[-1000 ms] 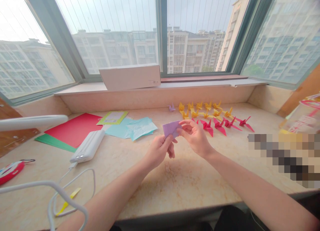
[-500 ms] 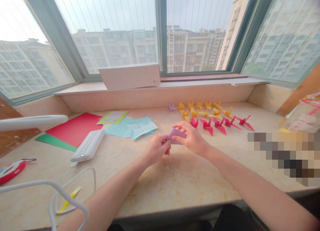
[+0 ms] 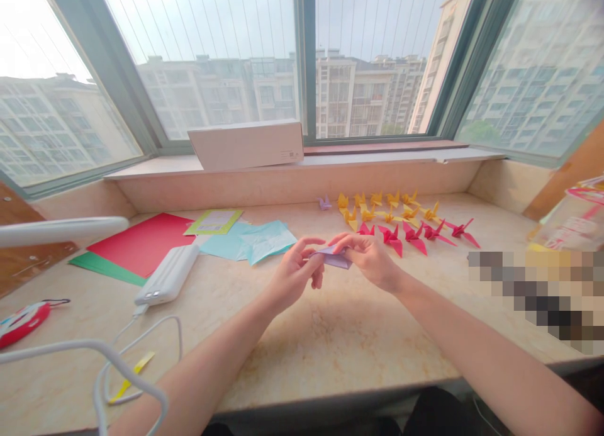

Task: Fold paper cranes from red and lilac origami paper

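Note:
A small folded piece of purple origami paper [image 3: 337, 260] is held above the counter between my two hands. My left hand [image 3: 297, 272] pinches its left edge between thumb and fingers. From the right, my right hand [image 3: 368, 257] grips the paper's upper right part, fingertips bent over it. Fingers cover part of the folds. Just behind my right hand lie red paper cranes [image 3: 415, 236], with yellow paper cranes [image 3: 389, 216] in rows beyond them. One light purple crane [image 3: 324, 202] sits to their left.
On the left lie red paper [image 3: 146, 234], green paper [image 3: 106, 269], light blue sheets [image 3: 267, 240] and a yellow-green packet [image 3: 214, 221]. A white power bank [image 3: 168, 275] trails a cable [image 3: 127, 374]. A white box [image 3: 248, 145] stands on the sill; a clear plastic container [image 3: 573, 219] is at right.
The purple paper has tilted flatter and turned in my hands. My right fingers have come down and closed over its top, and my left fingers have lifted and spread somewhat.

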Demonstrator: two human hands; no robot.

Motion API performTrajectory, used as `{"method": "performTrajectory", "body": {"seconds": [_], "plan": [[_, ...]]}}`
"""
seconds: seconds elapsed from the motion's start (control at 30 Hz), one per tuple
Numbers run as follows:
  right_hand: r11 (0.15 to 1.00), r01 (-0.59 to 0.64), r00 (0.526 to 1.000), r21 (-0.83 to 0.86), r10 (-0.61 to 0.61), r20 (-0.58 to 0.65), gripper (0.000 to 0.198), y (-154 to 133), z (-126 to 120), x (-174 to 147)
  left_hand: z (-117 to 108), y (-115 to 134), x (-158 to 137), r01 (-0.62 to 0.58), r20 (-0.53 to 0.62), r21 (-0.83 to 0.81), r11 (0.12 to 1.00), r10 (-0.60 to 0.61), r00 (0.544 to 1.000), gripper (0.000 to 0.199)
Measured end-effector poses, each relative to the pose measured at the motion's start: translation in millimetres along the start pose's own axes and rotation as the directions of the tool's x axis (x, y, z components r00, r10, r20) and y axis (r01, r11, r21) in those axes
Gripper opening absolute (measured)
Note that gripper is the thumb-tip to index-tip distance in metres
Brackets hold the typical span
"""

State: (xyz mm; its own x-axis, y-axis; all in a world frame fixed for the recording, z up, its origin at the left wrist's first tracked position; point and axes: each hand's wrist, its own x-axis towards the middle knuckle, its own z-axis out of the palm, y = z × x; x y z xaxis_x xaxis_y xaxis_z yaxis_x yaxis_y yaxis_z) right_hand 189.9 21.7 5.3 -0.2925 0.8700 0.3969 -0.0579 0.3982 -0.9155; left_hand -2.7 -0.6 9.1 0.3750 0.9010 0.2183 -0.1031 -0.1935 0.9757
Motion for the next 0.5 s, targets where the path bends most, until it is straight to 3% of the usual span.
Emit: {"method": "performTrajectory", "body": {"seconds": [0.13,0.37,0.5], "plan": [[0.998,-0.03,0.999,0.05,0.032,-0.031,0.016,-1.2,1.5,-0.2,1.2,-0.2,-0.4,-0.043,0.0,0.011,0.999,0.043,0.999,0.032],[0.999,-0.03,1.0,-0.042,0.03,0.009,0.013,-1.0,2.8,-4.6,2.8,-6.6,1.0,-0.026,-0.053,0.073,0.997,0.03,0.998,0.032],[0.998,-0.039,0.999,-0.056,0.04,0.001,0.02,-4.2,1.5,-6.7,3.2,-9.5,1.8,-0.023,-0.135,0.185,0.982,0.048,0.99,0.031]]}}
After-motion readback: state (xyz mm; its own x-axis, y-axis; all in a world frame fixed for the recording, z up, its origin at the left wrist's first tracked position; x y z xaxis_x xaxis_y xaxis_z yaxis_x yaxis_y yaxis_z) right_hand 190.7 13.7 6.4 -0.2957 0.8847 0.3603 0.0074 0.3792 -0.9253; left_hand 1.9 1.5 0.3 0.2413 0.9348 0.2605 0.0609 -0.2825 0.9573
